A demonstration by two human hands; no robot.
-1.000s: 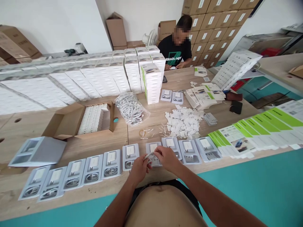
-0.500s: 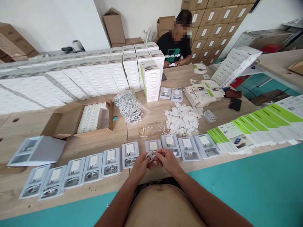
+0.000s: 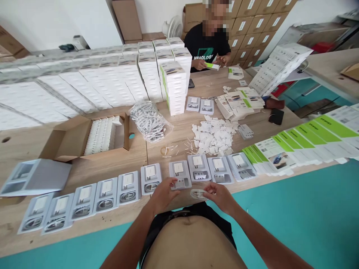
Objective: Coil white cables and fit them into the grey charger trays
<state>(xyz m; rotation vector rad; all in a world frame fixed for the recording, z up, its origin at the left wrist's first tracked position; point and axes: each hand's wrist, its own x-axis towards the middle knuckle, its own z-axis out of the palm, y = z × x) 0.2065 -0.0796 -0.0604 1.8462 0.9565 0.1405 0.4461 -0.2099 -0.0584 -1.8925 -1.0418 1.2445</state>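
Note:
A row of grey plastic trays point(image 3: 127, 185), each with a white charger, lies along the near edge of the wooden table point(image 3: 134, 153). My left hand point(image 3: 162, 195) rests its fingertips on the lower part of one tray point(image 3: 179, 174) in the middle of the row and holds nothing. My right hand point(image 3: 222, 196) is just to the right, near the table's edge, pinching a small coiled white cable point(image 3: 197, 193) that hangs between the two hands. Three more trays point(image 3: 220, 169) lie to the right of the touched one.
An open carton of white chargers point(image 3: 102, 131), a clear bag of coiled cables point(image 3: 150, 121) and a pile of small white tabs point(image 3: 213, 135) sit mid-table. White boxes point(image 3: 175, 89) are stacked behind. Green-edged flat cartons point(image 3: 297, 147) fan out on the right. A person point(image 3: 209, 43) works at the far end.
My hands have come apart: the right one drew the coiled cable down and to the right, and the left one settled on the tray. The view has tilted down a little.

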